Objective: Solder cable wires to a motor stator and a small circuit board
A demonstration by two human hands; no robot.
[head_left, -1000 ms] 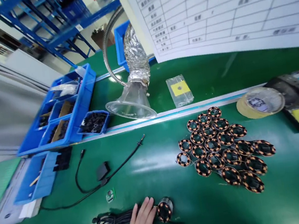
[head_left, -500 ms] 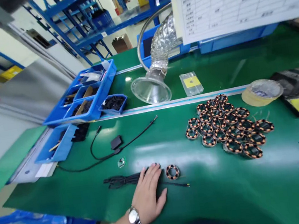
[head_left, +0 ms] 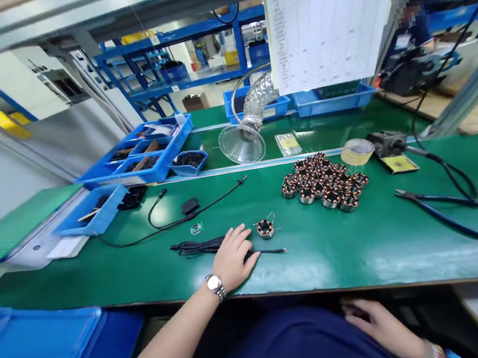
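My left hand (head_left: 235,258) lies flat and open on the green bench, over a bundled black cable (head_left: 198,247). The cable's bare-ended tail runs out to its right. Just beyond the fingertips stands one copper-wound stator coil (head_left: 265,229) with loose wire ends, not touched. A small round circuit board (head_left: 196,229) lies beyond the cable bundle. Low in front of my body, below the bench edge, is my right hand (head_left: 384,325). Its thumb and fingers are apart, the tips partly lost in shadow, and I see nothing held.
Several stator coils (head_left: 327,181) stand grouped right of centre. Pliers (head_left: 440,203) lie farther right, near a tape roll (head_left: 357,152). Beyond the circuit board is a black cable with a small box (head_left: 190,206). A fume-extraction funnel (head_left: 241,144) and blue parts trays (head_left: 160,164) stand behind.
The view has tilted up and turned to the right. My right hand and the full pliers now show. My left hand stays on the cable bundle.
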